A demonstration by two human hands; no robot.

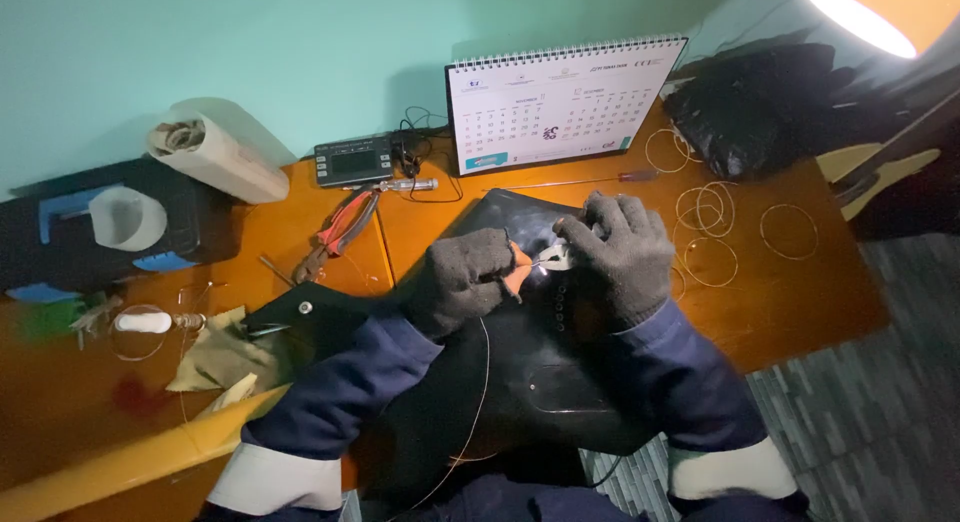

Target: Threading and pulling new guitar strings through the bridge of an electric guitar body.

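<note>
Both my hands wear dark grey knit gloves and work over a glossy black guitar body (530, 382) lying on the wooden table. My left hand (462, 278) is closed on the orange handles of a small pair of cutters (530, 264), whose metal jaws point right. Beside those jaws, my right hand (618, 250) presses its fingers down on the black body; what it pinches is hidden. A thin wire string (480, 382) runs from under my left hand down toward my lap.
A desk calendar (560, 102) stands at the back, with a small black meter (353, 162) and red-handled pliers (335, 237) to its left. Coiled strings (705, 237) lie at right, a long screwdriver (600, 180) behind. A paper roll (215, 152), black case (100, 227) and rag (220, 357) sit left.
</note>
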